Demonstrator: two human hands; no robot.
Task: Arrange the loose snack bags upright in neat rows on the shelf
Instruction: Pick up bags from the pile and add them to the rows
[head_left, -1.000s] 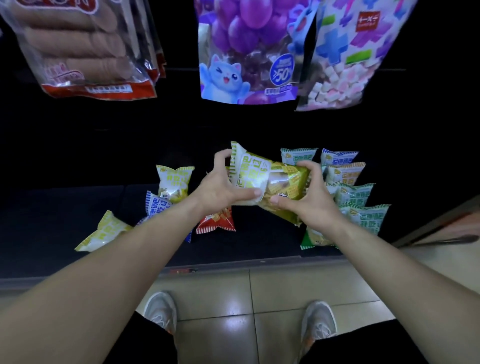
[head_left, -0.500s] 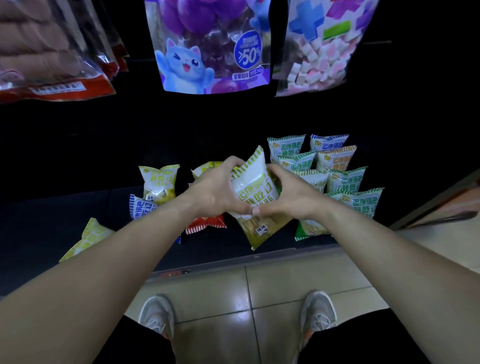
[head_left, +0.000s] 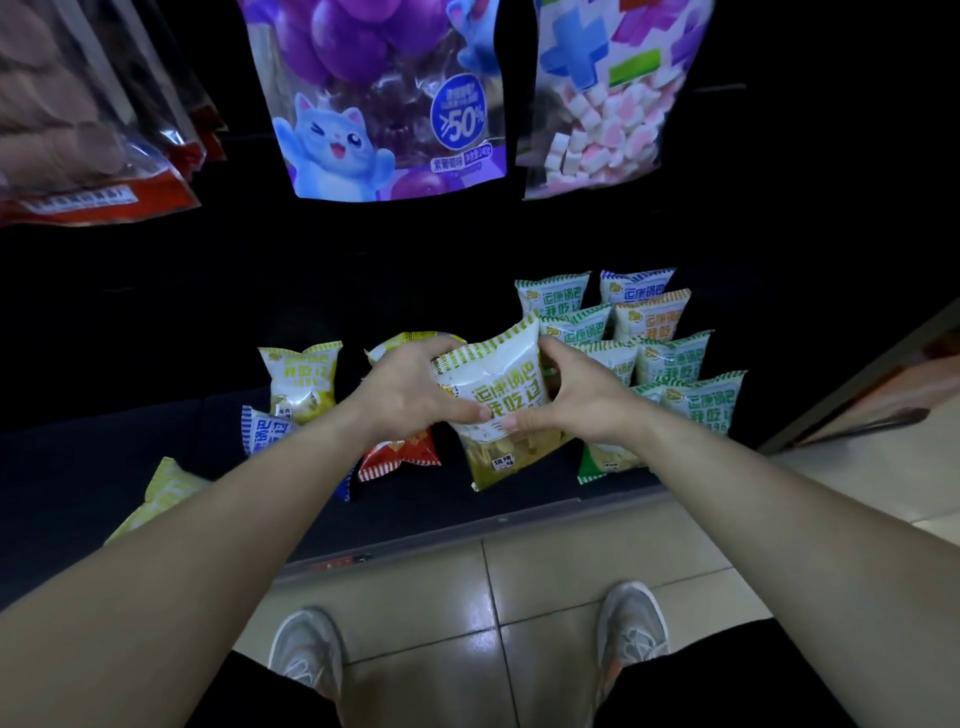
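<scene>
Green-yellow bag (head_left: 493, 395) went from sideways to upright since a second ago. Left hand (head_left: 415, 395) and right hand (head_left: 582, 400) each gripped one side, holding it over the shelf (head_left: 519, 501) front, just left of the standing rows (head_left: 670, 358). Those rows looked done. Still loose by my read: red bag (head_left: 400, 452), blue bag (head_left: 267, 431), flat yellow bag (head_left: 166, 493), plus this one.

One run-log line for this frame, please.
stage: bag in hand | left hand + right hand: grip yellow-green bag, roughly upright | rows: arranged bags standing at right | loose: red bag, blue bag at left
</scene>
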